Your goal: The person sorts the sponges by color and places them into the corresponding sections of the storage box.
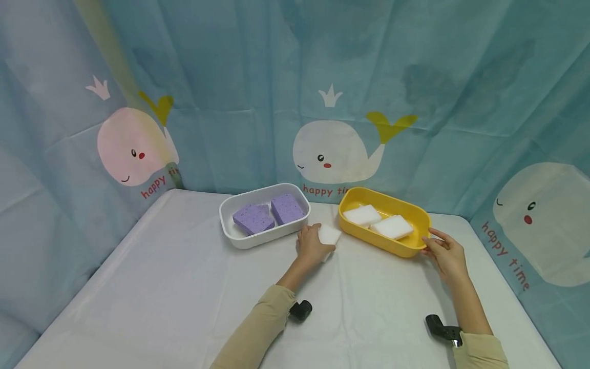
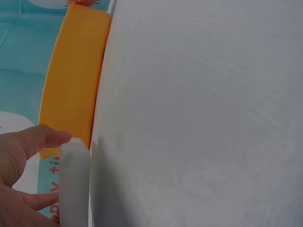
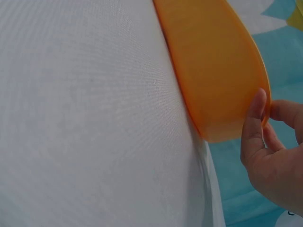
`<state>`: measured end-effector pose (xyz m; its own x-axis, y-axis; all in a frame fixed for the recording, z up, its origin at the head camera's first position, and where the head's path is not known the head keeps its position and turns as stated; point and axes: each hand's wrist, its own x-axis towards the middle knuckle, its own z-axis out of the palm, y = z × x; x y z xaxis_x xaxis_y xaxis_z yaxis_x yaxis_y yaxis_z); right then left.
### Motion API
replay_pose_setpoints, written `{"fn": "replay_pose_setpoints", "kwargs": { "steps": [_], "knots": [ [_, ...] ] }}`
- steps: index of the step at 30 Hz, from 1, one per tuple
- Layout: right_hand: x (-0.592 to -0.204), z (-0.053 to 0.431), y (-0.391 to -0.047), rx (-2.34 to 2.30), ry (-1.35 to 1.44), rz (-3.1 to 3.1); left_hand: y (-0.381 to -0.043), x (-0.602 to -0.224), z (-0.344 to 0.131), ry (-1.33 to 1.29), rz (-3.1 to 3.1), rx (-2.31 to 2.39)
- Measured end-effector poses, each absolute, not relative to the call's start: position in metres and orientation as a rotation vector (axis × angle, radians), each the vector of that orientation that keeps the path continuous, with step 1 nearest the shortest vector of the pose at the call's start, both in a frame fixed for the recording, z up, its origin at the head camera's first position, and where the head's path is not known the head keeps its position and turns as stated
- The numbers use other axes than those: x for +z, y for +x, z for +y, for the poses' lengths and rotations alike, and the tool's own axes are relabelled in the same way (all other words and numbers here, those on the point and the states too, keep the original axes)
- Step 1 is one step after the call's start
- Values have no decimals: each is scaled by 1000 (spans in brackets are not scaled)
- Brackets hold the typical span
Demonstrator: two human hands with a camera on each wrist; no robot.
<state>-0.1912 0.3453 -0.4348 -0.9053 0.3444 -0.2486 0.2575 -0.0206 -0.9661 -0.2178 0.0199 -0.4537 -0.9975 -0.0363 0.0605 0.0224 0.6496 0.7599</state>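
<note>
My left hand [image 1: 312,248] grips a white sponge [image 1: 329,234] by its edges, thumb on one side and fingers on the other. The sponge is at the tabletop between the two trays; in the left wrist view its side [image 2: 75,184] faces the camera. A yellow tray [image 1: 375,240] stands to the right, holding two white sponges [image 1: 392,227]. At that tray's right end, my right hand [image 1: 448,256] pinches the rim. The right wrist view shows the thumb outside the tray wall [image 3: 213,71] and fingers over the rim.
A white tray [image 1: 267,239] with purple sponges [image 1: 287,208] stands left of my left hand. White cloth covers the table [image 1: 175,287]. Behind it hangs a blue curtain [image 1: 230,92] printed with whales.
</note>
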Motion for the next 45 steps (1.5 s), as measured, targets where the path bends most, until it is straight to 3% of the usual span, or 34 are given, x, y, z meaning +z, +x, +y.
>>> {"fn": "replay_pose_setpoints", "kwargs": {
  "steps": [23,33,45],
  "knots": [
    [-435,345,-191,2105,-663,-2131,-202,-428,-1,-255,-2737,-1527],
    [-436,346,-190,2103,-623,-2139,-204,-412,2,-438,-2788,-1412],
    [-436,346,-191,2123,-646,-2113,-213,-394,18,-477,-2888,-1290]
  ]
}}
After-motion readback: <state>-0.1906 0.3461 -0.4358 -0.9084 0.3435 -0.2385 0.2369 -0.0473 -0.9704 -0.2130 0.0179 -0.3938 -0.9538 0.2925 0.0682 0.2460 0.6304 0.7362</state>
